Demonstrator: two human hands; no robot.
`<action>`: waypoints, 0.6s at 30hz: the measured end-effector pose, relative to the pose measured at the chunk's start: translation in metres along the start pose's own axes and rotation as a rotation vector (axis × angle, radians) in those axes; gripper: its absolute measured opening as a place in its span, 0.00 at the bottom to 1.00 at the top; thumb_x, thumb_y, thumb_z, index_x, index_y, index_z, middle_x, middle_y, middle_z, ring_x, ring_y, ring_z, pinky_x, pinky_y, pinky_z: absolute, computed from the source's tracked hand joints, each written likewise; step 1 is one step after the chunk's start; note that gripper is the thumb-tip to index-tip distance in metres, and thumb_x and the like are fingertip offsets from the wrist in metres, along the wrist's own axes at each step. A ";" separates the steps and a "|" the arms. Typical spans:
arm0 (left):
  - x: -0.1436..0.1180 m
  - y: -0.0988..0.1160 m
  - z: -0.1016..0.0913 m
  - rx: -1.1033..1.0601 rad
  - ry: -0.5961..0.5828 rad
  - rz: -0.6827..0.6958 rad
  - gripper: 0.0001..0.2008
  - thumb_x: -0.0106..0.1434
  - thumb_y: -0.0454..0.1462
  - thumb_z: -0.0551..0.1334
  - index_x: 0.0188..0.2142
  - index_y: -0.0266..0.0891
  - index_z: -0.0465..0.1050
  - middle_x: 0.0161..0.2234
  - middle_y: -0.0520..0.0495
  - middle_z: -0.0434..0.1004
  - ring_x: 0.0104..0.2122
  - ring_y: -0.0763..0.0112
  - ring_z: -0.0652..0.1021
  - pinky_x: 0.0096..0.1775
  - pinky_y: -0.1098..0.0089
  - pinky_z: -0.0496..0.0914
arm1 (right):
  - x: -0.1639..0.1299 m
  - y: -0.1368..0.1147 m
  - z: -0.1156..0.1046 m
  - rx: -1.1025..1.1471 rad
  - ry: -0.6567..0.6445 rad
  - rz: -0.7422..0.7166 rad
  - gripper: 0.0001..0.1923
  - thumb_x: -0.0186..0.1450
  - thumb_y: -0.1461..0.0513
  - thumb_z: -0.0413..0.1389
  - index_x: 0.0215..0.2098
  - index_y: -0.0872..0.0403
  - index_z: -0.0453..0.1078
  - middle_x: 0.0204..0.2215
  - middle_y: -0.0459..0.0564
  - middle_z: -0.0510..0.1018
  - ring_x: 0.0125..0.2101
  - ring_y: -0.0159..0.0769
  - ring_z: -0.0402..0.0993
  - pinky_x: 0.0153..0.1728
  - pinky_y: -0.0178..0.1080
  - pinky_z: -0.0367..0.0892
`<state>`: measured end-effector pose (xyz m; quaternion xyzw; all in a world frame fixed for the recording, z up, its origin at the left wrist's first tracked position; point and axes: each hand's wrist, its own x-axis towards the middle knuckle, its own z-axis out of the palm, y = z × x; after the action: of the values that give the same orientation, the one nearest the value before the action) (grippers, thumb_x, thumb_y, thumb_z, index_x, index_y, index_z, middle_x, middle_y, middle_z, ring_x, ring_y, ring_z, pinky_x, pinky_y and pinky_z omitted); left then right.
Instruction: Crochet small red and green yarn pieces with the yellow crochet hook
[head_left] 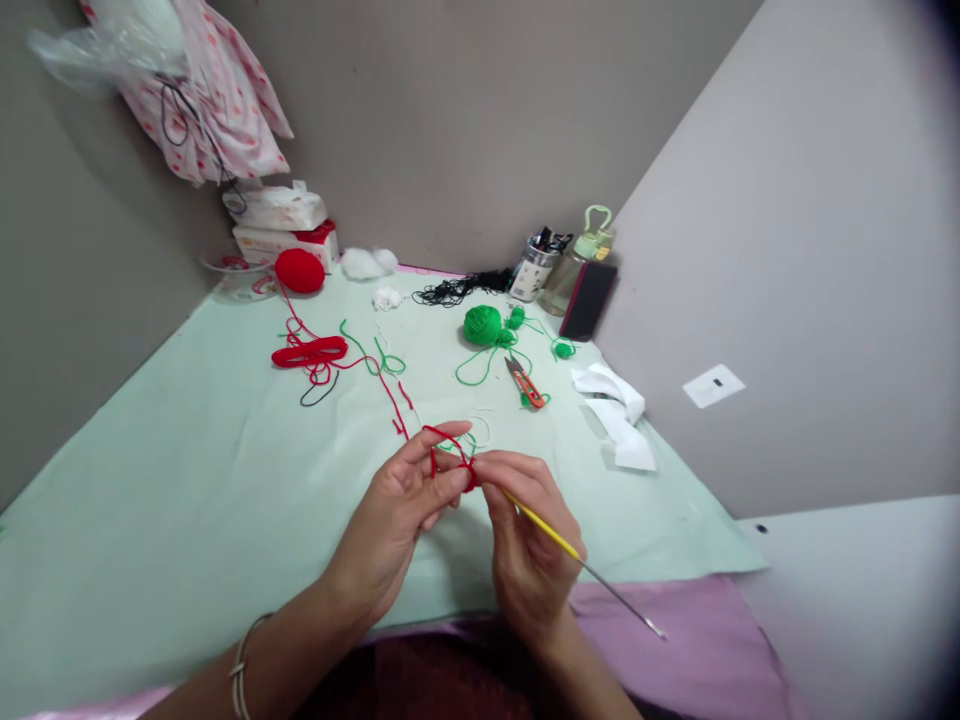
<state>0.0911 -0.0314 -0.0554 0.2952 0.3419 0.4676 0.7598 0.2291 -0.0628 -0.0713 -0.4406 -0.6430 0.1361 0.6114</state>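
A: What's in the hands rn?

B: Left hand (409,500) has red yarn (442,450) looped over the fingers, grip pinched on a small red crochet bit (470,478) right where both hands meet. Right hand (525,545) is clenched on a yellow-handled crochet hook (559,540), tip at the red bit, metal end sticking out twd the lower right.

A: Where does the yarn run?

B: Up and left across the pale green cloth (187,480) on the desk, thru a red tangle (310,352), to the red yarn ball (299,270) near the back left corner.

A: Other stuff nearby?

B: Green yarn ball (482,325) w/ loose green strands, orange snips (525,385) just beside it, well apart from the hands. White folded fabric (619,415) at the right edge. At the back: black thread pile (457,290), a jar of tools (534,265), a bottle (581,265) and a dark phone (589,300) leaning at the wall. White stuffing (367,262) next to the red ball, tissue packs (281,225) behind it.

A: Anything on the wrist?

B: Thin bracelet (244,665), left wrist.
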 end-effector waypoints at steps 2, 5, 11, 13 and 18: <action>-0.001 0.001 0.001 0.024 0.033 0.036 0.24 0.59 0.39 0.77 0.55 0.46 0.80 0.31 0.54 0.76 0.30 0.76 0.68 0.28 0.74 0.58 | -0.001 0.000 0.000 -0.019 -0.008 -0.005 0.20 0.71 0.74 0.56 0.53 0.46 0.79 0.44 0.50 0.83 0.46 0.36 0.80 0.47 0.40 0.75; -0.002 0.003 0.001 0.001 0.040 0.004 0.33 0.59 0.39 0.78 0.62 0.47 0.75 0.32 0.54 0.77 0.31 0.75 0.70 0.29 0.73 0.59 | -0.001 0.000 -0.001 0.037 -0.038 0.034 0.19 0.72 0.72 0.56 0.52 0.45 0.80 0.46 0.50 0.83 0.47 0.36 0.80 0.48 0.41 0.75; -0.002 0.005 0.000 -0.021 -0.079 -0.107 0.29 0.59 0.42 0.78 0.59 0.47 0.78 0.30 0.57 0.75 0.25 0.80 0.67 0.40 0.72 0.67 | 0.003 0.001 -0.003 0.324 -0.019 0.154 0.12 0.75 0.63 0.58 0.47 0.43 0.83 0.43 0.49 0.86 0.46 0.39 0.80 0.49 0.44 0.75; 0.001 0.010 -0.006 0.055 -0.198 -0.135 0.23 0.58 0.43 0.78 0.53 0.46 0.82 0.32 0.54 0.78 0.30 0.75 0.73 0.43 0.70 0.68 | 0.008 0.002 -0.009 0.530 -0.016 0.244 0.08 0.74 0.58 0.60 0.44 0.43 0.83 0.39 0.48 0.86 0.44 0.39 0.80 0.47 0.43 0.76; 0.009 0.043 -0.036 0.328 -0.343 -0.060 0.13 0.58 0.44 0.76 0.42 0.46 0.85 0.50 0.46 0.82 0.53 0.58 0.78 0.56 0.63 0.68 | 0.018 0.005 -0.042 1.062 -0.080 0.479 0.05 0.69 0.55 0.66 0.35 0.43 0.82 0.25 0.44 0.79 0.26 0.30 0.74 0.25 0.31 0.71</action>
<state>0.0437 -0.0015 -0.0456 0.4795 0.2879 0.3261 0.7621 0.2714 -0.0626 -0.0539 -0.2013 -0.3918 0.5909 0.6759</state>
